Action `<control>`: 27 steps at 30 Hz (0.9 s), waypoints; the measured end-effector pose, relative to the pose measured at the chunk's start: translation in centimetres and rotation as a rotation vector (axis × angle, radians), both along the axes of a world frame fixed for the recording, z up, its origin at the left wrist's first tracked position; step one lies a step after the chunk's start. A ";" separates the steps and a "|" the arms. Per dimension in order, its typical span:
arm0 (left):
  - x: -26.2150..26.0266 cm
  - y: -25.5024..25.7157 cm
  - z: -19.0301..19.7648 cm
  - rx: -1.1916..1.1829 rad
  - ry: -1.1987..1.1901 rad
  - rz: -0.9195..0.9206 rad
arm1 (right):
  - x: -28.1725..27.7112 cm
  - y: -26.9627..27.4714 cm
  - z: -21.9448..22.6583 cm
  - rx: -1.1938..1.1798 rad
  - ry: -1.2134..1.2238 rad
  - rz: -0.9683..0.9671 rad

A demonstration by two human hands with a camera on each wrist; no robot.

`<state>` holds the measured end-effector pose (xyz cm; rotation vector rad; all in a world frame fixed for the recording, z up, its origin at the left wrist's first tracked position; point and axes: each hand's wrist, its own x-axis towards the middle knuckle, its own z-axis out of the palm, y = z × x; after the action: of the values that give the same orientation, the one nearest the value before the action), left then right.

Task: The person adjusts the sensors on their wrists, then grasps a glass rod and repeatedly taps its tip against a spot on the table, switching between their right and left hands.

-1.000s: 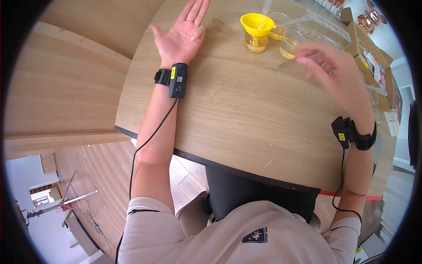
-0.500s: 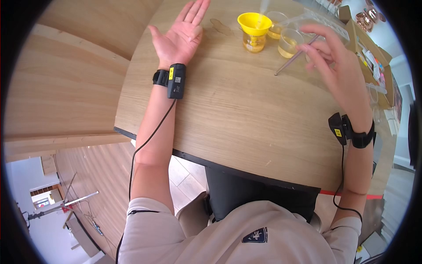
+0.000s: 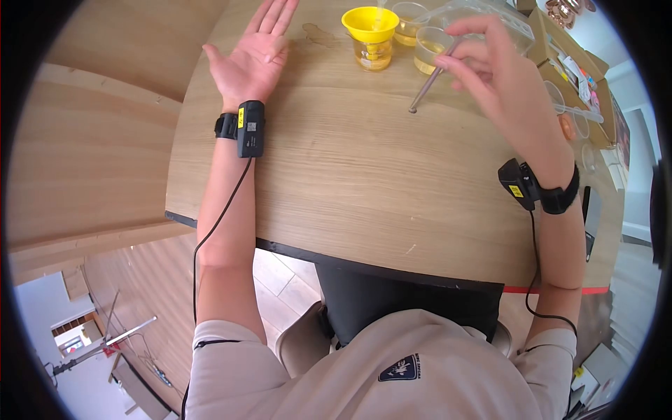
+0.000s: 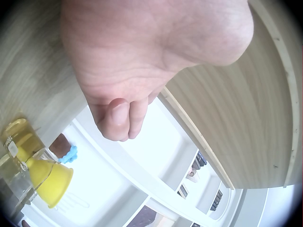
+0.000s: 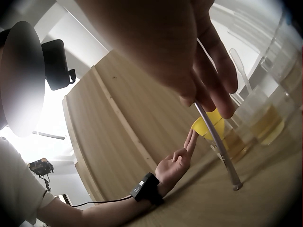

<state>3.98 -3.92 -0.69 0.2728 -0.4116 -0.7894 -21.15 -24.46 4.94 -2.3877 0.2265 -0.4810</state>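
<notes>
My right hand (image 3: 500,80) pinches a slender, shiny grey-violet glass rod (image 3: 425,87) between thumb and fingers. The rod slants down, its small widened tip close over the tabletop in the right wrist view. Palm up on the table at the left, my left hand (image 3: 245,70) holds nothing; its thumb is spread and one finger bends inward. Between the hands, farther back, a yellow funnel (image 3: 369,26) sits in a clear glass beaker (image 3: 372,57) with amber liquid. Just right of it are a clear cup (image 3: 427,61) and a second cup (image 3: 408,31), both with yellowish liquid.
A clear plastic tray (image 3: 514,28) lies behind the right hand. An open cardboard box (image 3: 598,66) with small packages stands at the right edge. A plastic dropper (image 5: 240,68) shows beyond the cups. Wooden panels (image 3: 91,140) rise along the left side.
The rod has swung from lying nearly level to slanting steeply, its tip now downward. The head view has shifted, so the table things appear farther left. The left hand keeps its pose.
</notes>
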 end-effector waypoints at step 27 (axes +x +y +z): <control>0.0 0.0 0.0 -0.029 0.020 -0.003 | 0.0 0.3 -0.1 -0.306 -0.063 0.047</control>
<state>4.02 -3.92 -0.73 0.2367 -0.4040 -0.7877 -21.11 -24.14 4.86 -2.6623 0.0724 -0.6042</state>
